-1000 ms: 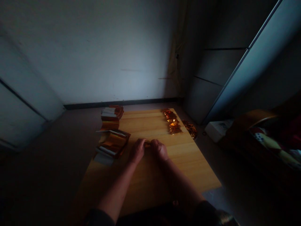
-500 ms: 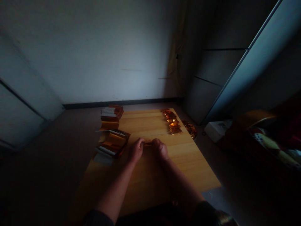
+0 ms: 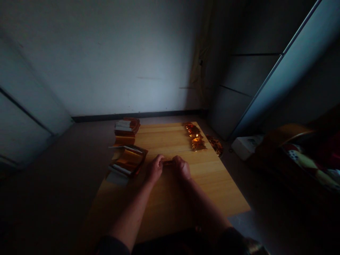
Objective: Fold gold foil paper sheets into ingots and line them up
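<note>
Between my two hands is a narrow folded strip of copper-coloured foil paper (image 3: 167,163), held by its ends above the wooden table (image 3: 212,180). My left hand (image 3: 155,168) is closed on the left end, thumb and fingers pinched. Closed on the right end is my right hand (image 3: 182,168), its fingers curled and partly hidden. Left of my left hand lies a stack of copper-coloured foil sheets (image 3: 130,159) with pale backs. Behind it sits a second, curled stack of sheets (image 3: 126,125). Folded shiny foil pieces (image 3: 195,136) form a row at the table's far right edge.
A heap of similar foil pieces (image 3: 215,145) lies below the table's right edge. Farther right are a white box (image 3: 244,147) and a wooden seat (image 3: 294,132) with cloth on it. A wall (image 3: 119,63) rises behind the table, a tall cabinet (image 3: 236,92) at back right.
Both hands stay in nearly the same place with the foil strip between them. The view has shifted very slightly; nothing else has visibly moved.
</note>
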Tool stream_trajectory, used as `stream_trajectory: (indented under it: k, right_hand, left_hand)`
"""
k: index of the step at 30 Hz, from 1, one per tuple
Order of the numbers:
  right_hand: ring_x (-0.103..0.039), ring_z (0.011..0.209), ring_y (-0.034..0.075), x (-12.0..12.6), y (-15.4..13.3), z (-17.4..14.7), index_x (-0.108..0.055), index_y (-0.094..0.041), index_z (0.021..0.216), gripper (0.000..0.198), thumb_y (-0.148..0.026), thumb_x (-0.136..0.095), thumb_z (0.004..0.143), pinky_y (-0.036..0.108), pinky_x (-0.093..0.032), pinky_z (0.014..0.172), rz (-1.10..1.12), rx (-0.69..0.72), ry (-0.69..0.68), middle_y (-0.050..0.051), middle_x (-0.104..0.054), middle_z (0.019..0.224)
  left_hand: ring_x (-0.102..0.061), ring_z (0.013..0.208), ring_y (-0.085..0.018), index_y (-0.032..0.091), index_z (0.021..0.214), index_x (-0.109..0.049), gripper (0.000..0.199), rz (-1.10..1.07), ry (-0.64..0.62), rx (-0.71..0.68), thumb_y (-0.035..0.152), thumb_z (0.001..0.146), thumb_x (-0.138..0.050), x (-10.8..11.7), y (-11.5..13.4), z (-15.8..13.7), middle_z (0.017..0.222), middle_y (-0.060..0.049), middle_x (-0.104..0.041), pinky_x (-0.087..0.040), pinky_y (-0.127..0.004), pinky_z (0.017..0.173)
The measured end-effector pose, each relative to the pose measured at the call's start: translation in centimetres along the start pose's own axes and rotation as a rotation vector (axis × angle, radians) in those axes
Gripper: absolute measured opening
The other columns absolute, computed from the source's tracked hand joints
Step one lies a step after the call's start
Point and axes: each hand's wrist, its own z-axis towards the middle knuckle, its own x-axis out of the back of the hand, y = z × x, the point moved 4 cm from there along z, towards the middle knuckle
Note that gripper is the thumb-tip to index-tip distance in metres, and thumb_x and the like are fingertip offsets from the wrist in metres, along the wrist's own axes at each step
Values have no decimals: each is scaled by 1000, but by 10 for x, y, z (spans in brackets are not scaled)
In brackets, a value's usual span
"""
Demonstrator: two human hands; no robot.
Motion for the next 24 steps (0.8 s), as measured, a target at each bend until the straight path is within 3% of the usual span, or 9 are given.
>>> stream_trajectory:
  k: [8, 18, 24]
  right_hand:
    - [-53, 62, 12, 4, 5, 0, -59, -20, 81, 22, -20, -37, 85, 20, -35, 59, 169, -7, 59, 1, -63, 74]
    - [-53, 64, 12, 5, 4, -1, -60, -19, 82, 20, -18, -40, 85, 19, -35, 57, 85, 1, 75, 2, -62, 76]
    - [-54, 67, 13, 4, 8, 0, -59, -20, 79, 23, -19, -38, 86, 19, -36, 59, 165, -38, 106, 2, -61, 75]
  left_hand:
    - [-67, 87, -16, 24, 94, -56, 25, -2, -6, 31, 10, 78, -41, 1, 1, 1, 92, -1, -70, -52, -28, 79]
    - [-66, 90, -17, 23, 111, -54, 33, -24, -1, 25, 19, 78, -50, -3, -2, 1, 102, -3, -69, -52, -31, 81]
    - [-64, 94, -19, 22, 107, -56, 34, -49, 47, 42, 20, 74, -49, 7, 5, 0, 103, -5, -68, -51, -33, 84]
